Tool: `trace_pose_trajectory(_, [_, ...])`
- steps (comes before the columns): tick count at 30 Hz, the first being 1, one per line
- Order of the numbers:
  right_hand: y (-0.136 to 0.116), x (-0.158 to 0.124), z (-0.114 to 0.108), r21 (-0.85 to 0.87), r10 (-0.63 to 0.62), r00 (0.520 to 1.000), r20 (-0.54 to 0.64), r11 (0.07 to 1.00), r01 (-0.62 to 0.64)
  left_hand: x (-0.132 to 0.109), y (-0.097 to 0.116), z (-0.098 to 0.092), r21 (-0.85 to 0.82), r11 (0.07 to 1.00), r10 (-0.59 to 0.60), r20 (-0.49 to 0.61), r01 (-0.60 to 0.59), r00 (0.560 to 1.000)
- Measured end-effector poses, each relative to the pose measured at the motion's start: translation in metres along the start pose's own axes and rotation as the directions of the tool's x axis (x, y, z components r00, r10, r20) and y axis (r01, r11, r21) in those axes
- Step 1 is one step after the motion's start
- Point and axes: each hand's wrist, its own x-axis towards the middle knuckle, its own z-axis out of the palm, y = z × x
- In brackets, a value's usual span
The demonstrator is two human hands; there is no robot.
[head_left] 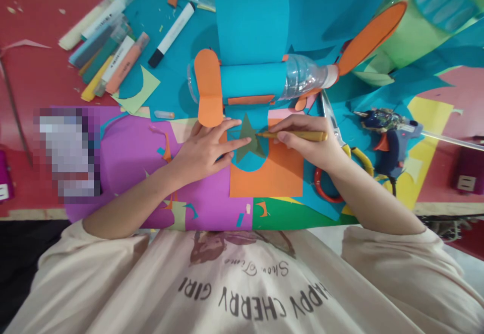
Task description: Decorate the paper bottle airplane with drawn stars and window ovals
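My right hand (306,135) grips a yellow-brown marker (298,135), its tip at the right edge of a dark green star shape (246,140). The star is on a blue rounded wing of a plane model, above an orange sheet (280,178). With fingers spread, my left hand (209,147) lies flat on the wing, its fingertips at the star's left side. The model's body is a clear plastic bottle (304,74) wrapped in blue paper, with an orange tail piece (209,87) at the left and an orange propeller blade (372,37) at the cap.
Several markers (109,52) lie at the upper left, and a white marker with a black cap (172,34) lies apart. Scissors (327,183) rest partly under my right forearm. A blue glue gun (395,150) is at the right. Paper scraps cover a purple sheet (128,147).
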Motion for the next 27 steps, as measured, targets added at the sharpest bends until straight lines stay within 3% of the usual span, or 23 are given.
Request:
trace_pose_trajectory(10, [0.0011, 0.0007, 0.0012, 0.003, -0.036, 0.998, -0.052, 0.999, 0.036, 0.0001, 0.0006, 0.0008, 0.002, 1.000, -0.012, 0.006, 0.012, 1.000])
trace_pose_trajectory(20, [-0.0026, -0.0001, 0.0000, -0.002, 0.009, 1.000, 0.005, 1.000, -0.009, -0.0002, -0.0006, -0.0006, 0.014, 1.000, 0.006, 0.013, -0.006, 1.000])
trace_pose_trajectory(27, [-0.0007, 0.0005, 0.0020, -0.014, -0.009, 0.997, -0.079, 1.000, 0.008, 0.0006, 0.0018, -0.0016, 0.009, 0.999, -0.042, 0.043, 0.042, 0.998])
